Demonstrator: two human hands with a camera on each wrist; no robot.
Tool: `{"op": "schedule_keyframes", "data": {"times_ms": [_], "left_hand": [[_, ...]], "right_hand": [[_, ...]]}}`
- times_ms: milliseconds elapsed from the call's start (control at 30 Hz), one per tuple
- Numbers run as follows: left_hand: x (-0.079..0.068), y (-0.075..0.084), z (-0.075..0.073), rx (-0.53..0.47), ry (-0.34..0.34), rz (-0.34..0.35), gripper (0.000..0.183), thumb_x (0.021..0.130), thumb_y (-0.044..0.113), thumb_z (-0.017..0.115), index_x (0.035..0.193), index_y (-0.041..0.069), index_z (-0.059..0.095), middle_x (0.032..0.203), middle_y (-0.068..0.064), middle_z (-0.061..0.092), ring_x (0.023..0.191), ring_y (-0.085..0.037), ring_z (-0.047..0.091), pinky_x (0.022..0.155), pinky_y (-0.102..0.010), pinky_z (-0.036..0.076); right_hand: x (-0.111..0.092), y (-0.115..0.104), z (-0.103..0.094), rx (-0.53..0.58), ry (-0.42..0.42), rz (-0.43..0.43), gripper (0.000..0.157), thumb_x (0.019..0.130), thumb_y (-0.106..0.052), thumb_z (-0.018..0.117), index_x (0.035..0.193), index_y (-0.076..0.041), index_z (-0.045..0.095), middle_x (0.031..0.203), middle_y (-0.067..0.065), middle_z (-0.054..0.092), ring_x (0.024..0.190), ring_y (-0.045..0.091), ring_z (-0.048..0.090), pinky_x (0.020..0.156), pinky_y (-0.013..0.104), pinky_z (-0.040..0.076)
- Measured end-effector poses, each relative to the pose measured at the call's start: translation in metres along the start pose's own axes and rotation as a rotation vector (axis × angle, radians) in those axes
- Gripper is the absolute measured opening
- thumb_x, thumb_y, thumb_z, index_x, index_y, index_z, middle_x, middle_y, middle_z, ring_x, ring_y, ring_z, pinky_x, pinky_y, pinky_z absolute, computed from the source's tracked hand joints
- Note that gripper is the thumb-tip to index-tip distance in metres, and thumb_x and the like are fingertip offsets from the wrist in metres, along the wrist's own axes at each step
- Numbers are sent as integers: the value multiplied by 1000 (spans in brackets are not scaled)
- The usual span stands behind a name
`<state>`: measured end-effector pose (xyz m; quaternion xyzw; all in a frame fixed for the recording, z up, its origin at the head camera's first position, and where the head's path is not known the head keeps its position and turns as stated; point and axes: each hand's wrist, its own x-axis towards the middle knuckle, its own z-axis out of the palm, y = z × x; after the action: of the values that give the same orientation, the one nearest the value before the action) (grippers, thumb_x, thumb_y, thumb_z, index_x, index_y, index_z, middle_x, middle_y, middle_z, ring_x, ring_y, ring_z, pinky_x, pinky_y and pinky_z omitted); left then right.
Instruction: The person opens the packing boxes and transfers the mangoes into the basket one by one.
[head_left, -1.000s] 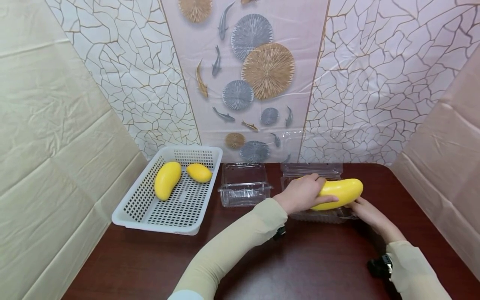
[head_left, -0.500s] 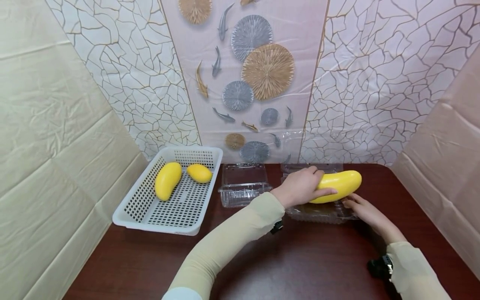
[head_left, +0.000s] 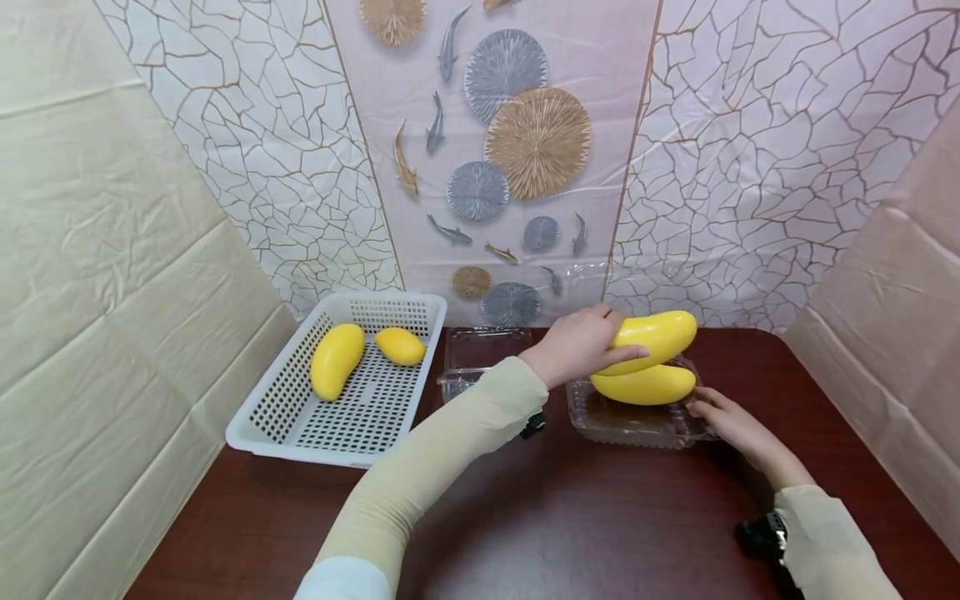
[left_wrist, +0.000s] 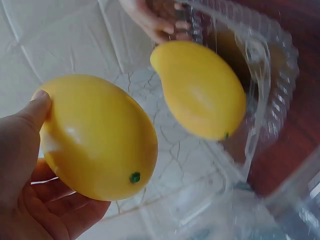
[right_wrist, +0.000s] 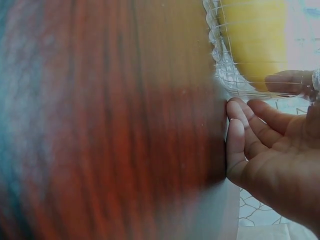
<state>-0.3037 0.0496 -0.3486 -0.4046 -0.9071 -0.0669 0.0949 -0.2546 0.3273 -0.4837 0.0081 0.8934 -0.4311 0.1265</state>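
Note:
My left hand [head_left: 572, 348] grips a glossy yellow mango [head_left: 662, 333], thumb on the near side and fingers beneath in the left wrist view. A second yellow mango [head_left: 651, 388] lies in a clear plastic clamshell box [head_left: 637, 429] on the right of the table, just under the held one. At the box's right wall, my right hand [head_left: 738, 429] pinches the plastic, its thumb inside and its fingers outside in the right wrist view. The held mango shows a green stem spot in the left wrist view. The box's raised lid is partly hidden behind the left hand and mango.
Left on the table is a white perforated basket [head_left: 258, 446] with a large yellow mango [head_left: 337, 362] and a smaller one [head_left: 400, 345]. Between the basket and the left hand stands another open clear box [head_left: 487, 346], partly covered by the left sleeve. Patterned cloth rises behind the table.
The left hand and its mango have risen and shifted left, uncovering the mango in the clear box. The right hand stays at the box's right wall.

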Motion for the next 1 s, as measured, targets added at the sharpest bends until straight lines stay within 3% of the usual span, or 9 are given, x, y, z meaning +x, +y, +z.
{"op": "schedule_keyframes", "data": {"times_ms": [267,767,1000], "left_hand": [[-12,-30,-20,5,43,-41,54,99,61,49,113,10,63,93,1,52,69,-12,51,56,-25,42],[-55,-84,-47,63,14,-160,59,99,61,51,120,7,63,95,-2,56,73,-17,54,62,-31,46],[-84,-114,-50,11,-9,-221,60,100,58,52,121,3,61,97,-5,54,73,-18,51,63,-31,43]], "right_hand": [[0,-1,1,9,5,-2,65,110,-31,30,151,18,15,147,42,30,133,54,35,103,63,38],[3,-1,0,24,-7,40,70,109,-34,31,153,16,9,150,41,24,137,55,29,107,65,33],[2,0,-1,13,-14,25,71,109,-35,31,153,16,9,149,42,24,136,56,29,105,66,34]]}}
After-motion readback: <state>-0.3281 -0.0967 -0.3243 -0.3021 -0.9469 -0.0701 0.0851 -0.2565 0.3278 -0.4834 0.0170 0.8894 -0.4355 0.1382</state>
